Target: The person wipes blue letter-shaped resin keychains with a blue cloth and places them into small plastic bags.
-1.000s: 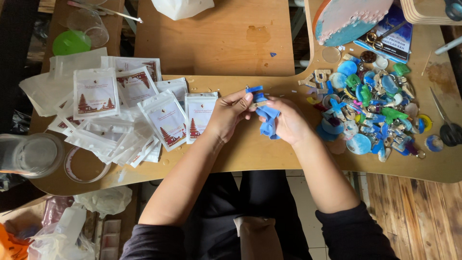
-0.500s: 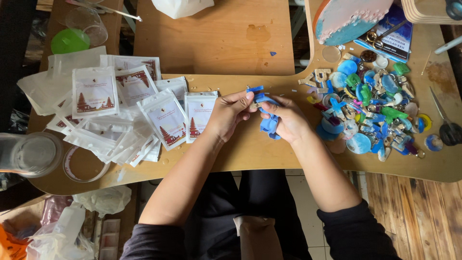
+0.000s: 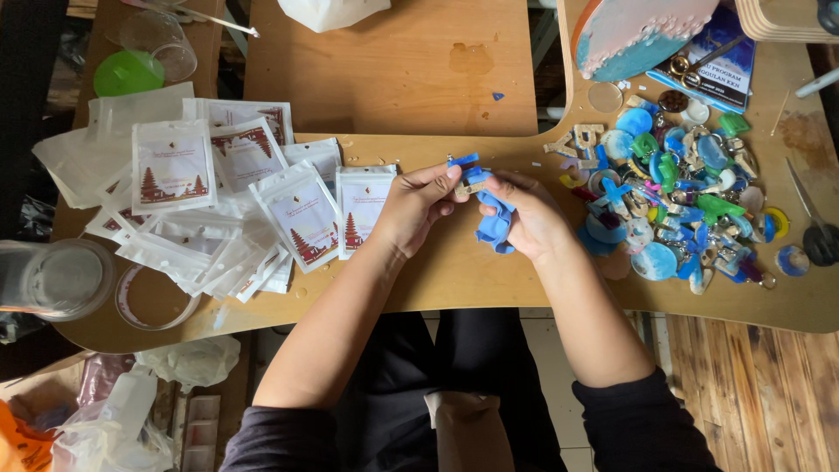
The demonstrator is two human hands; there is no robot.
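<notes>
**A:** Your left hand and right hand meet over the curved wooden tabletop, both sets of fingers pinched together on that floppy blue rubbery mould strip. It hangs from your right palm, with its top end up by your left fingertips.

**B:** Yep, and there's a small pale piece stuck right between your thumbs. I'd guess you're popping it out, so bend the strip back gently instead of yanking.

**A:** Keep it over the table too, between the pile of white printed zip pouches and the heap of colourful resin charms.
</notes>
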